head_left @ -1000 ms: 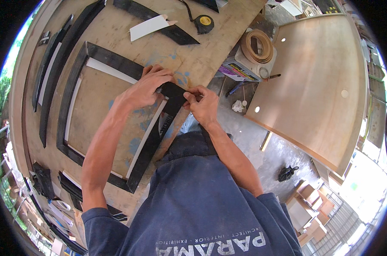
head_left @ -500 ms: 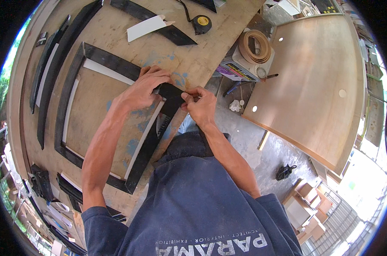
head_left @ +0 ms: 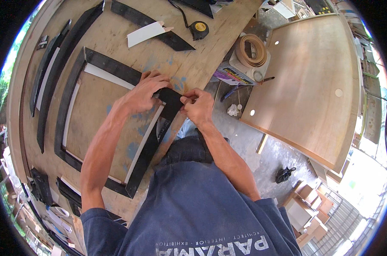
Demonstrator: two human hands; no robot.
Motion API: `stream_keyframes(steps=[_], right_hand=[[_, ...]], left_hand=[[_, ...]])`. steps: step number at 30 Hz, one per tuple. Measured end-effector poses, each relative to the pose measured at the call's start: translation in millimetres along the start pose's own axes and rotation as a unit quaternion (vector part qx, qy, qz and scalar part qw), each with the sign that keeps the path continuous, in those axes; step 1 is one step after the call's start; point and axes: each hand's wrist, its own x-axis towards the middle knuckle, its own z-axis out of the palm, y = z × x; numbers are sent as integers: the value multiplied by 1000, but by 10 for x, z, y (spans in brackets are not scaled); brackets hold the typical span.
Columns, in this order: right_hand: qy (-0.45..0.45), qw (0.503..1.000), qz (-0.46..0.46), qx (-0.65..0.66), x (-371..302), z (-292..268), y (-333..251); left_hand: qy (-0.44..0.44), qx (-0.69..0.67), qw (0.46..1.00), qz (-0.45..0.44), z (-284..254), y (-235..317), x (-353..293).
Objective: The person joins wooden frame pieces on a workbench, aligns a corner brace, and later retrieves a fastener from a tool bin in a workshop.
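Note:
A black rectangular frame (head_left: 112, 64) with white inner edges lies on the wooden workbench in front of me. My left hand (head_left: 143, 93) is closed over its far rail, close to the right corner, fingers bent over the outer edge. At that corner sits a darker, smooth black patch (head_left: 172, 101); whether it is a separate piece I cannot tell. The thumb and curled fingers of my right hand (head_left: 198, 106) pinch the corner's outer edge. Just below the patch, a thin clear or shiny pointed shape (head_left: 161, 128) shows on the near rail.
Further black strips (head_left: 65, 72) lie at the left, another (head_left: 159, 32) at the back with a white offcut (head_left: 145, 34) across it. A tape measure (head_left: 199, 30) rests nearby. Right of the bench are a coil of edging strip (head_left: 250, 50) and a large plywood panel (head_left: 304, 94).
Both hands keep their hold at the corner; my right hand has shifted very slightly left. The darker patch now shows larger, reaching further down the near rail.

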Motion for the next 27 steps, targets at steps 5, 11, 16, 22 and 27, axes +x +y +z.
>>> stream_keyframes(steps=[5,11,16,22,27], right_hand=[[21,1000,-18,9,86,38,203],[16,999,-9,-29,109,52,171],[20,999,-11,-35,136,52,202],[0,1000,9,-15,117,41,132],[-7,1000,11,-21,134,23,149]], left_hand=[[-16,1,1000,0,-35,52,28],[6,-7,1000,-7,-23,23,-9],[28,0,1000,-10,-33,43,-48],[45,-3,999,-21,-22,107,-95],[145,52,988,-26,162,337,-166]])
